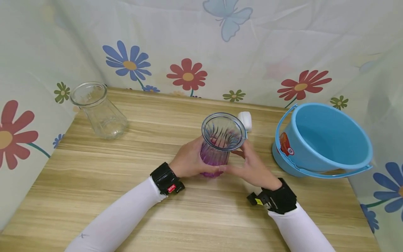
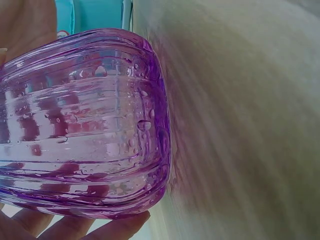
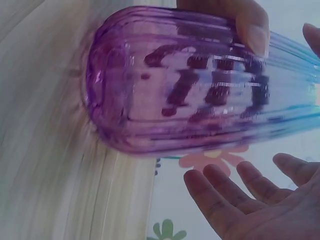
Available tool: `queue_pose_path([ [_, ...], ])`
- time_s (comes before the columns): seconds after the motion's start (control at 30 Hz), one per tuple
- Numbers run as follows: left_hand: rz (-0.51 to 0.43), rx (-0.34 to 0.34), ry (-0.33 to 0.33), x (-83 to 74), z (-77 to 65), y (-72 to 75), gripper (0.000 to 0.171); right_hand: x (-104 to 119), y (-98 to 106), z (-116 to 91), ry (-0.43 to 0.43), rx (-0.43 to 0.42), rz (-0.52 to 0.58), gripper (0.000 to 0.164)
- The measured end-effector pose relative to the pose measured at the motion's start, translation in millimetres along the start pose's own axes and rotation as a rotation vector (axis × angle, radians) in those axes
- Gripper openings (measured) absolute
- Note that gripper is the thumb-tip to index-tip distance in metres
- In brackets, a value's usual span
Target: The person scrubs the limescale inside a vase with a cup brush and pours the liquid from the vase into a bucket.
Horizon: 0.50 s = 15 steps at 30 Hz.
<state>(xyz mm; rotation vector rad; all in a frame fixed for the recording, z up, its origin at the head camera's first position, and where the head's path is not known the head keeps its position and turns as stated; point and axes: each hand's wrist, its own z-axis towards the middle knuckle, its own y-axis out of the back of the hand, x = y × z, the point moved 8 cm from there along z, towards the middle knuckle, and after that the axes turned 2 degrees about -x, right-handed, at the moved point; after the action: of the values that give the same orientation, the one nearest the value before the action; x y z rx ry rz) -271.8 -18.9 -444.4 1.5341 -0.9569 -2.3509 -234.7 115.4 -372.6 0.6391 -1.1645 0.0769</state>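
A ribbed glass vase (image 1: 214, 159), purple at the base and bluish toward its round rim, is upright in the middle of the wooden table. My left hand (image 1: 189, 159) grips its side, fingers around the far side and thumb across the front. In the left wrist view, water drops cling to the purple glass (image 2: 100, 130), and its base is right at the tabletop. My right hand (image 1: 255, 168) is close beside the vase on the right. The right wrist view shows its fingers (image 3: 215, 195) spread and apart from the glass.
A clear glass vase (image 1: 107, 119) stands at the back left. On the right is a light blue bucket (image 1: 302, 140) with its handle lowered. A small white object (image 1: 245, 120) lies behind the purple vase. A flower-printed curtain (image 1: 252, 59) borders the table (image 1: 201, 217).
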Motion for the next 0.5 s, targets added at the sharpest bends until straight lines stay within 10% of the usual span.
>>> queue_pose_path([
  [0.5, 0.057, -0.031, -0.039, 0.8, -1.5, 3.7, 0.088, 5, -13, 20, 0.062, -0.006, 0.119, 0.094],
])
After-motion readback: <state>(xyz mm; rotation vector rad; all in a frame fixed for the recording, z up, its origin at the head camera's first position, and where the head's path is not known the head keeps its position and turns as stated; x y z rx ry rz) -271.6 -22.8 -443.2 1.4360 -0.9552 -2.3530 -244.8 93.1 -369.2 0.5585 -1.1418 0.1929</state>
